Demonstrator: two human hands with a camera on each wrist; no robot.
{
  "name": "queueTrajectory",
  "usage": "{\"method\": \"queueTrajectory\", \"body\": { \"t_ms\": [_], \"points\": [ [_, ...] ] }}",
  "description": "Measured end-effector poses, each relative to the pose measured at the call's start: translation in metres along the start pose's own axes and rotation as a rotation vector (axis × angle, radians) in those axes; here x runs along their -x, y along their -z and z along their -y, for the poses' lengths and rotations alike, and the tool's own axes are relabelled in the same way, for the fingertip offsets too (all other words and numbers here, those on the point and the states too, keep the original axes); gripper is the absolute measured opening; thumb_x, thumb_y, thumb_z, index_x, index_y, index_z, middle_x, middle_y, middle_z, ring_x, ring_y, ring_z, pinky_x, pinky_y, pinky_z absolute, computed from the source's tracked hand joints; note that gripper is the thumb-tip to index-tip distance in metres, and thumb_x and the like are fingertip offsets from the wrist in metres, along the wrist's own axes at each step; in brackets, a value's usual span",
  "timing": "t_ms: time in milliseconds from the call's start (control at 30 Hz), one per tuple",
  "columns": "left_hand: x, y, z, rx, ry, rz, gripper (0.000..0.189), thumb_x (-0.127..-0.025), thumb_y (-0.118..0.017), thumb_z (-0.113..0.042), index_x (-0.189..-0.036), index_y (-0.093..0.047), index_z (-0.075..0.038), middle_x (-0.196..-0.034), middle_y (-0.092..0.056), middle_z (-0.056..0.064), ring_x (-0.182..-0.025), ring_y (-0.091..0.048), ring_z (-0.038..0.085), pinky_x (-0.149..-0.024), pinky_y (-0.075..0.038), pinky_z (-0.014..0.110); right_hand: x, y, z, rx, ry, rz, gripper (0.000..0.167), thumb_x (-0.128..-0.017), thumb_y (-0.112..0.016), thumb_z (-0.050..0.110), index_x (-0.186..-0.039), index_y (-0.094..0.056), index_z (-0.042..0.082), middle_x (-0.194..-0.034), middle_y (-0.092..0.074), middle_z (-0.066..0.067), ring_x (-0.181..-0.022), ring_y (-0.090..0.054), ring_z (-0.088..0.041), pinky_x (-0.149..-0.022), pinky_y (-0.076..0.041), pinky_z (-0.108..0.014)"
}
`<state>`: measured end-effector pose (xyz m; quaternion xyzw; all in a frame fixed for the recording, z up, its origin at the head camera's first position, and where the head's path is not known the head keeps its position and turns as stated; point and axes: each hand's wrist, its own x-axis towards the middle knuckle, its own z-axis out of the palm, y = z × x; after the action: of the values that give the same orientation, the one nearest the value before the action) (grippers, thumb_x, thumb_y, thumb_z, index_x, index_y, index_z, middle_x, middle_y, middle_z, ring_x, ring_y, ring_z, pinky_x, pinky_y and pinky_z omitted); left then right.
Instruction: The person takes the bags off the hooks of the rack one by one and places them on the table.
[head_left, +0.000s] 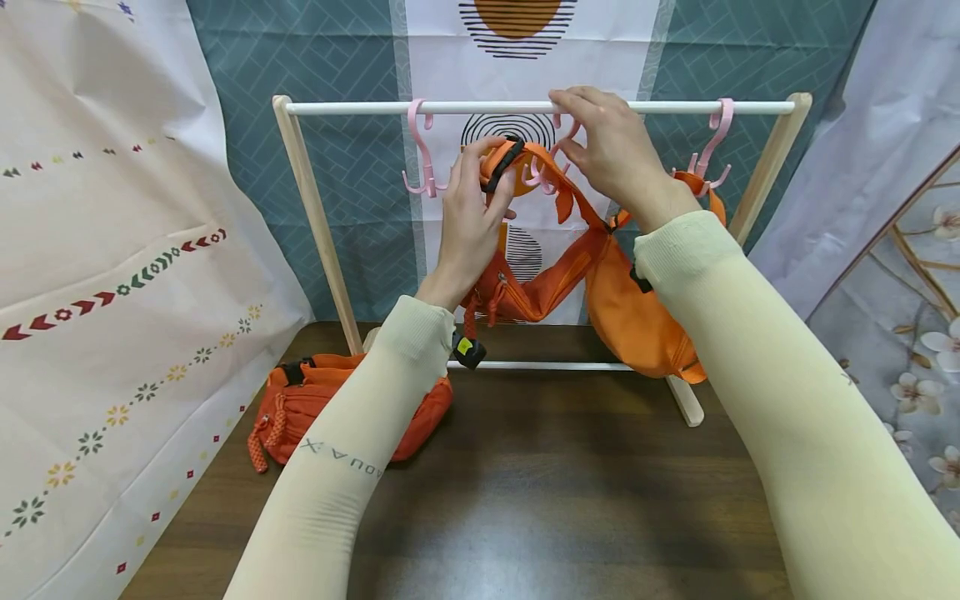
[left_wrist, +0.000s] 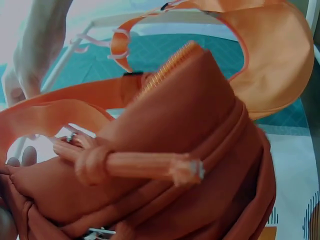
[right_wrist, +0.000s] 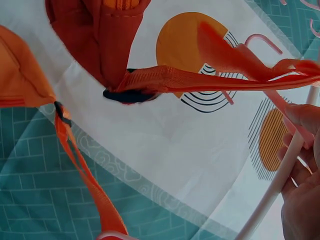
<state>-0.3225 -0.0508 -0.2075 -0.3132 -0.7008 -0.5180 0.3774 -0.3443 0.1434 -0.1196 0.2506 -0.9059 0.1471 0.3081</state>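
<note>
My left hand (head_left: 472, 204) grips the orange strap (head_left: 551, 167) of a red-orange waist bag near its black buckle (head_left: 501, 164). The bag (left_wrist: 170, 125) hangs below that hand, and its zipper and knotted cord pull show in the left wrist view. At the white rail (head_left: 480, 108) my right hand (head_left: 615, 150) pinches the middle pink hook (right_wrist: 275, 100) between thumb and fingers. The strap passes close by the hook's lower prongs; whether it rests on one I cannot tell.
A lighter orange bag (head_left: 633, 308) hangs from the right pink hook (head_left: 720, 137). Another pink hook (head_left: 423, 154) is on the rail's left part. A red-orange waist bag (head_left: 300, 425) lies on the dark wooden table (head_left: 555, 500). Wooden posts (head_left: 318, 217) support the rail.
</note>
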Motion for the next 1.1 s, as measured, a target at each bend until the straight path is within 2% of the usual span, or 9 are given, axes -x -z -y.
{"method": "queueTrajectory", "body": {
  "t_ms": [167,267,433,567,667,833,933,1100],
  "points": [
    [0.000,0.001,-0.007,0.022,-0.028,0.005,0.039,-0.108,-0.056,-0.015,-0.144,-0.048,-0.002,-0.126,-0.053,0.017,-0.087,-0.065,0.021,-0.068,-0.060,0.028,0.000,0.001,-0.001,-0.005,0.001,0.004,0.058,-0.104,-0.064,0.010,-0.159,-0.045,0.013,-0.157,-0.049,-0.008,-0.142,-0.047,-0.032,-0.122,-0.031,-0.039],
    [0.001,0.002,-0.009,0.011,-0.037,0.018,0.039,-0.108,-0.055,-0.016,-0.144,-0.049,-0.002,-0.125,-0.054,0.018,-0.096,-0.063,0.022,-0.068,-0.060,0.030,0.000,0.002,-0.001,-0.011,-0.003,0.003,0.058,-0.104,-0.064,0.010,-0.159,-0.045,0.014,-0.157,-0.049,-0.008,-0.140,-0.048,-0.032,-0.122,-0.032,-0.039],
    [0.007,0.004,-0.008,-0.065,-0.025,0.044,0.039,-0.108,-0.057,-0.018,-0.143,-0.051,-0.004,-0.123,-0.057,0.016,-0.103,-0.057,0.022,-0.081,-0.055,0.025,0.000,0.002,-0.001,-0.012,0.001,0.009,0.059,-0.104,-0.064,0.009,-0.159,-0.045,0.013,-0.157,-0.049,-0.008,-0.141,-0.047,-0.032,-0.122,-0.031,-0.039],
    [0.014,0.007,-0.008,-0.069,0.040,0.086,0.039,-0.108,-0.058,-0.019,-0.144,-0.051,-0.007,-0.121,-0.055,0.015,-0.089,-0.061,0.024,-0.076,-0.053,0.025,0.000,0.002,0.001,-0.006,-0.001,0.023,0.060,-0.104,-0.063,0.010,-0.160,-0.042,0.013,-0.160,-0.046,-0.009,-0.146,-0.042,-0.031,-0.124,-0.027,-0.039],
    [0.018,0.010,-0.006,-0.057,0.076,0.110,0.040,-0.108,-0.059,-0.020,-0.144,-0.050,-0.008,-0.120,-0.054,0.014,-0.076,-0.062,0.024,-0.071,-0.055,0.027,0.003,0.003,0.000,0.000,0.012,0.026,0.063,-0.105,-0.062,0.013,-0.162,-0.037,0.012,-0.164,-0.041,-0.009,-0.152,-0.036,-0.029,-0.127,-0.018,-0.038],
    [0.023,0.015,-0.002,-0.056,0.089,0.122,0.040,-0.107,-0.059,-0.020,-0.144,-0.051,-0.008,-0.118,-0.056,0.015,-0.072,-0.062,0.023,-0.072,-0.059,0.033,0.019,0.004,-0.004,-0.017,0.051,-0.028,0.068,-0.103,-0.066,0.014,-0.163,-0.034,0.010,-0.167,-0.035,-0.010,-0.156,-0.028,-0.025,-0.127,-0.004,-0.035],
    [0.026,0.019,-0.001,-0.041,0.104,0.120,0.040,-0.107,-0.060,-0.019,-0.144,-0.051,-0.008,-0.118,-0.056,0.015,-0.072,-0.064,0.025,-0.071,-0.061,0.034,0.034,0.004,-0.004,-0.087,0.026,-0.061,0.069,-0.103,-0.066,0.016,-0.164,-0.034,0.012,-0.167,-0.034,-0.007,-0.156,-0.027,-0.022,-0.127,-0.009,-0.035],
    [0.030,0.024,0.002,-0.027,0.110,0.122,0.040,-0.107,-0.061,-0.018,-0.144,-0.051,-0.008,-0.123,-0.055,0.014,-0.078,-0.064,0.022,-0.072,-0.061,0.032,0.061,0.002,-0.007,-0.243,-0.016,-0.086,0.064,-0.104,-0.066,0.018,-0.162,-0.040,0.017,-0.163,-0.040,-0.005,-0.151,-0.036,-0.022,-0.124,-0.027,-0.037]
  ]
}}
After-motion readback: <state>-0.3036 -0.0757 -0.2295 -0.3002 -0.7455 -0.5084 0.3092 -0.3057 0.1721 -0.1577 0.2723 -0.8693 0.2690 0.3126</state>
